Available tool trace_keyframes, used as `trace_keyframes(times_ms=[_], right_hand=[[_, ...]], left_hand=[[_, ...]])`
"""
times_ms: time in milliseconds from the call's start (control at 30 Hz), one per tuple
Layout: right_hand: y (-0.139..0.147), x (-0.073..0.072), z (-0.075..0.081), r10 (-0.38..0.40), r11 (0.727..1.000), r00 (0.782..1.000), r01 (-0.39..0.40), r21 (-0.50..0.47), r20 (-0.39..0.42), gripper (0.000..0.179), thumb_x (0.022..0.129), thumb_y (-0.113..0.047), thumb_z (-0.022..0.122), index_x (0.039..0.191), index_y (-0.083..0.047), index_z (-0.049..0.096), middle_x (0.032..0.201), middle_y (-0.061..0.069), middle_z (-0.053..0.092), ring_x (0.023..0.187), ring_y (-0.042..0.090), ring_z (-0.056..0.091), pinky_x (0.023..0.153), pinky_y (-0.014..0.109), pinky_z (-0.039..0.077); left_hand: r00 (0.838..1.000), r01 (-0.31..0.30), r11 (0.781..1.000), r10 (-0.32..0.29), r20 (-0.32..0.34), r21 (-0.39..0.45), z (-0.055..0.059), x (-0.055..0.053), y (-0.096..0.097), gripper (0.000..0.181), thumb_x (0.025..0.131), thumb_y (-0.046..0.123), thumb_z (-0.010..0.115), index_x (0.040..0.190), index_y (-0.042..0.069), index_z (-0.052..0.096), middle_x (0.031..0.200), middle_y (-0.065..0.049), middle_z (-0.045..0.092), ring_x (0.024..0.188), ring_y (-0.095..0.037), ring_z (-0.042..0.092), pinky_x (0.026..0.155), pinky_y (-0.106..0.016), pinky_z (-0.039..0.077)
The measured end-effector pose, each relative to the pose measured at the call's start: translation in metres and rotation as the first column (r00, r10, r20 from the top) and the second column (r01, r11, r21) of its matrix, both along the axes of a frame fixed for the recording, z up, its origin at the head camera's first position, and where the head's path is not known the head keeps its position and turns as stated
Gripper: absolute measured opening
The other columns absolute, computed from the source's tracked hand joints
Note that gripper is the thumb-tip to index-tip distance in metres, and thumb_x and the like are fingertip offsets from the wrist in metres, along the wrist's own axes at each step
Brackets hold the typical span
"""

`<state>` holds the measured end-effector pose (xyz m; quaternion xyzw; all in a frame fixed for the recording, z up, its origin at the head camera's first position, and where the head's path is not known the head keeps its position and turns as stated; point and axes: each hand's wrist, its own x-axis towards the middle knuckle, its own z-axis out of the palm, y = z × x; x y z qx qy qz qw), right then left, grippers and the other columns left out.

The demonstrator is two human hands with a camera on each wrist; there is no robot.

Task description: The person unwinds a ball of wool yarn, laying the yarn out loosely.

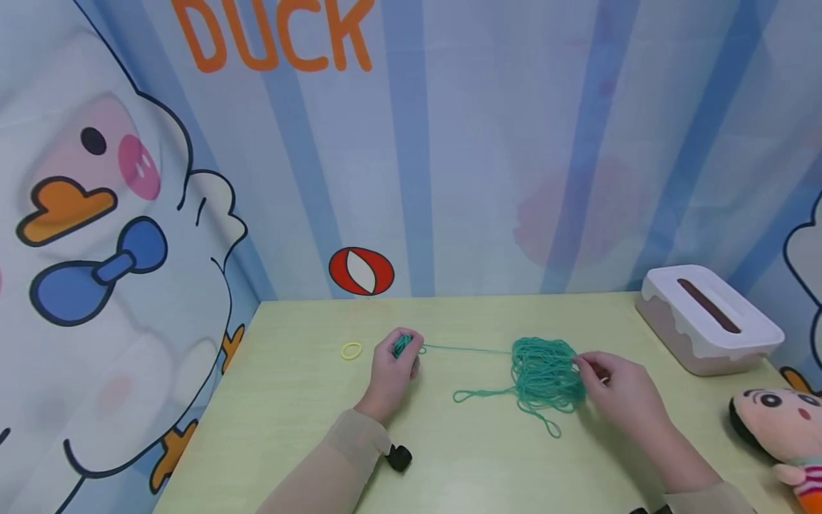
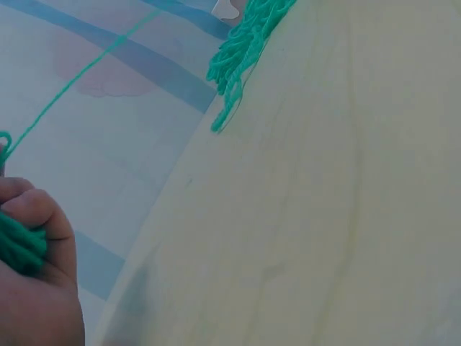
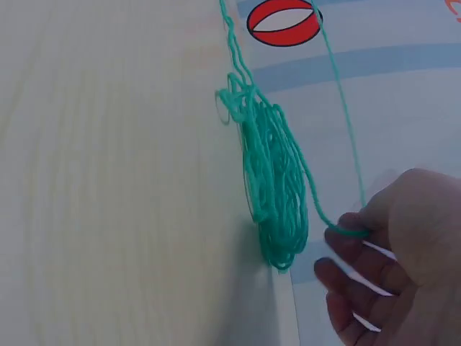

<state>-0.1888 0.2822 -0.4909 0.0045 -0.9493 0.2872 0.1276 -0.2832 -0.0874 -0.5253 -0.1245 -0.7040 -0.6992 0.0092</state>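
A loose heap of green yarn [image 1: 546, 375] lies on the table, with a few loops straying toward the front and left. My left hand [image 1: 393, 371] grips a small bundle of the same yarn [image 2: 21, 245], its fingers curled round it. At the heap's right side my right hand [image 1: 619, 389] pinches a strand [image 3: 346, 232] between thumb and forefinger; its other fingers are loosely bent. A thin length of yarn [image 1: 465, 348] runs taut from the left hand across toward the heap and the right hand.
A yellow ring [image 1: 351, 350] lies left of the left hand. At the back right stands a tissue box [image 1: 706, 321] with a white lid. A doll [image 1: 780, 435] is at the right edge. Behind the table [image 1: 289, 428] hangs a printed curtain [image 1: 475, 178].
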Motion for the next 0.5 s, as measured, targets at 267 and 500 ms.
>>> trace_keyframes(times_ms=[267,500], right_hand=[[-0.004,-0.001,-0.009,-0.021,0.995,0.999,0.016,0.095,0.050,0.029,0.103,-0.018,0.070,0.121,0.001,0.081,0.113,0.024,0.075,0.100,0.041,0.070,0.087,0.061,0.056],[-0.050,-0.002,-0.007,-0.011,1.000,0.962,0.009,-0.009,-0.273,0.022,0.097,-0.007,0.069,0.115,-0.001,0.079,0.117,0.025,0.071,0.110,0.050,0.062,0.089,0.062,0.052]], left_hand=[[0.995,0.081,0.997,-0.081,0.059,0.005,-0.003,-0.002,0.000,0.043,0.115,0.032,0.061,0.130,-0.008,0.065,0.072,0.004,0.051,0.058,-0.014,0.046,0.057,-0.023,0.045],[0.984,0.158,0.987,-0.159,0.075,0.020,-0.002,-0.001,0.003,0.043,0.115,0.032,0.060,0.134,-0.007,0.065,0.082,0.004,0.054,0.059,-0.012,0.045,0.055,-0.022,0.043]])
